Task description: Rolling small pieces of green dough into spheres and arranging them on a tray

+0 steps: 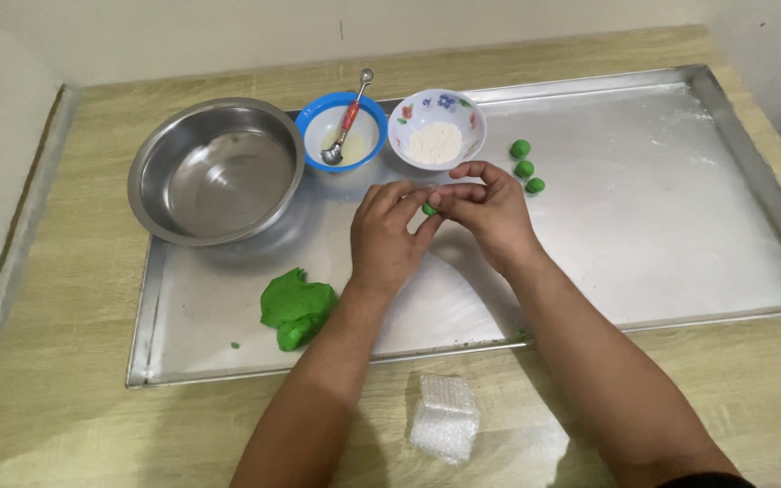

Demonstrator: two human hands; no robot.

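Over the middle of a large metal tray (680, 235), my left hand (389, 237) and my right hand (490, 210) meet with their fingertips pinched around a small piece of green dough (428, 209). Three small green dough balls (523, 168) lie in a short row on the tray just right of my right hand. A bigger lump of green dough (295, 308) rests on the tray below and left of my left hand.
At the tray's back stand an empty steel bowl (217, 169), a blue bowl (318, 122) with a red-handled scoop (347, 124), and a flowered bowl (422, 113) of white flour. A folded piece of bubble wrap (445, 417) lies on the wooden table near the front edge.
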